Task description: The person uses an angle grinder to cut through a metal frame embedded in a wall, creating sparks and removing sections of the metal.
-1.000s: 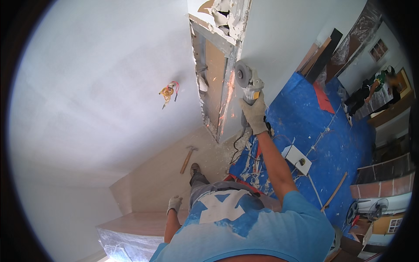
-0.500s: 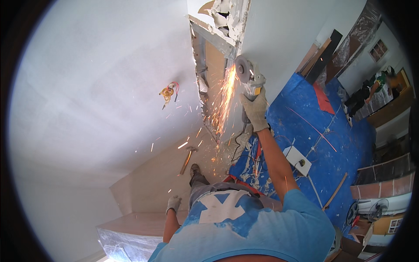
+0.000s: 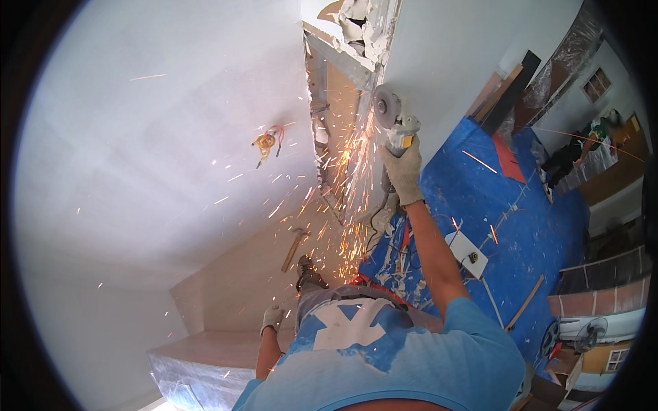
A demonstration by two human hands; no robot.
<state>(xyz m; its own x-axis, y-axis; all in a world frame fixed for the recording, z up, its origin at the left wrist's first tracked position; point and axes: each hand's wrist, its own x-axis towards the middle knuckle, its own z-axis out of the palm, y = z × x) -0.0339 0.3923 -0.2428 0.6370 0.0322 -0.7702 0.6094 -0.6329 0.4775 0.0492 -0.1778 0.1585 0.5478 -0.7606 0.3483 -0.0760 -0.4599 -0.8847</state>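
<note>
My right hand [image 3: 403, 172], in a pale work glove, grips an angle grinder [image 3: 401, 133] by its body. The grinder's disc [image 3: 387, 106] meets the edge of the broken-out wall opening [image 3: 373, 75], and orange sparks [image 3: 353, 205] spray down and left from there. Metal framing [image 3: 346, 58] and torn plasterboard line that opening. Lower left, my gloved left hand [image 3: 272, 318] hangs beside my leg with loosely bent fingers, holding nothing visible. A hammer [image 3: 295, 250] lies on the floor near my shoe [image 3: 306, 264].
Coiled yellow and red wires [image 3: 266, 142] stick out of the left wall. A blue sheet [image 3: 500, 205] covers the floor at right, with a white box [image 3: 467, 255], debris and a wooden strip [image 3: 526, 303]. Another person [image 3: 589, 145] stands far right. A plastic-wrapped bench [image 3: 205, 353] is lower left.
The grinder and my right hand have shifted slightly right. The sparks have spread from a tight bright stream into a wider, scattered spray. My left hand has hardly moved.
</note>
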